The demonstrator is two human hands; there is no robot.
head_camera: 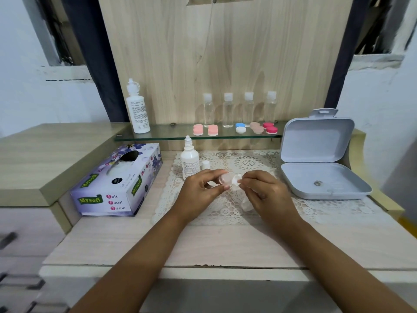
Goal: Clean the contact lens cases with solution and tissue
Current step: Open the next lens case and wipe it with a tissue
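Holding a clear contact lens case in the left hand, pinched between thumb and fingertips, over the lace doily. Right hand pinches a white tissue. The wad sits right against the case and the rest trails under the palm. Can't tell whether the wad is inside the cup or only at its rim. Both hands are clamped on their items, close together, over the middle of the doily.

Small solution bottle stands upright at the doily's back-left corner, nozzle bare. A white cap stands just beside it on the right. Mysoft tissue box lies left of the doily on the tabletop, with a sheet showing in the slot. Grey hinged box sits open on the right, lid upright. There's a small item in its base, too small to identify.

Glass shelf behind:
- Large solution bottle at the left.
- Four clear bottles with white caps, in a row against the wood panel.
- In front of them, five more lens cases: two pink cases, a blue-and-white case, a beige case and a red-pink case.
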